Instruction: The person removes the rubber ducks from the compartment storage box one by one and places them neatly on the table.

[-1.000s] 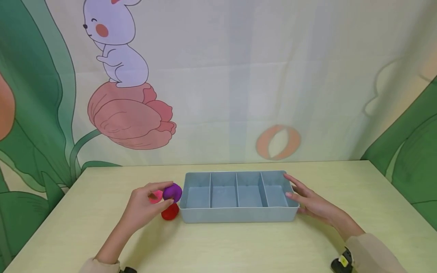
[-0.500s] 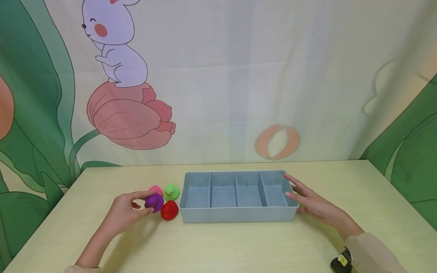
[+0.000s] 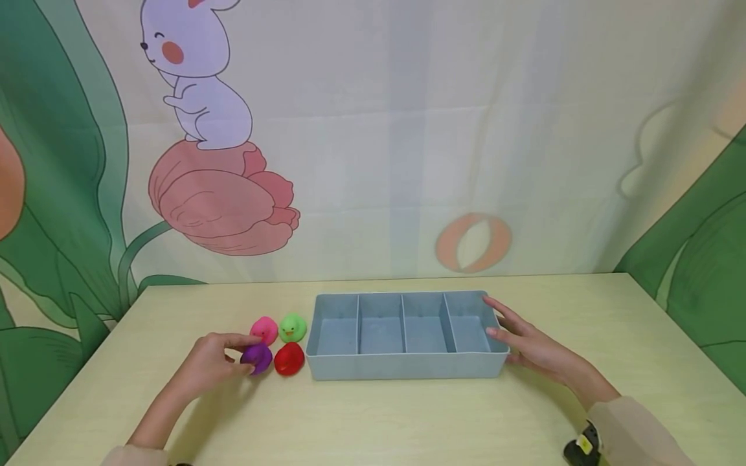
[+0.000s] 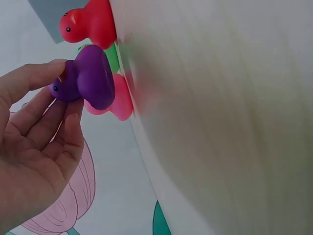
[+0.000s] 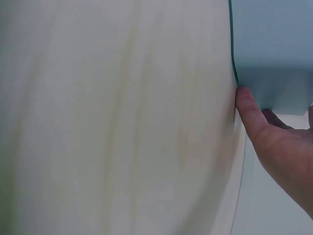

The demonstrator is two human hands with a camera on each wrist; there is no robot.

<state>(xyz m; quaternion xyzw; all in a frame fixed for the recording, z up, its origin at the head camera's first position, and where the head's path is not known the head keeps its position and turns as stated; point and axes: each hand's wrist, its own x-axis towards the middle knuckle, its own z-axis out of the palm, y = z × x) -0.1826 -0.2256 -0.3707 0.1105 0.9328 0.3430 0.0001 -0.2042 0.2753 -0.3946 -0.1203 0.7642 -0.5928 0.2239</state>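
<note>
My left hand (image 3: 204,366) pinches a purple rubber duck (image 4: 90,81) between thumb and fingers. In the left wrist view the duck's base shows a small gap from the tabletop. Close by sit a pink duck (image 3: 264,329), a green duck (image 3: 293,328) and a red duck (image 3: 289,359). To their right stands a grey-blue divided box (image 3: 408,367), a row of compartments with bare floors. At its right end my right hand (image 3: 539,349) rests with fingers spread and fairly straight, touching the end wall and rim.
The pale wooden table (image 3: 384,421) ends at the back against a printed cloth (image 3: 361,162) with a rabbit and flowers. The red duck lies just left of the box's near left corner.
My left hand has moved left and lower with the purple duck, from beside the box to left of the red duck. The green and pink ducks have come into view. My right hand stays put.
</note>
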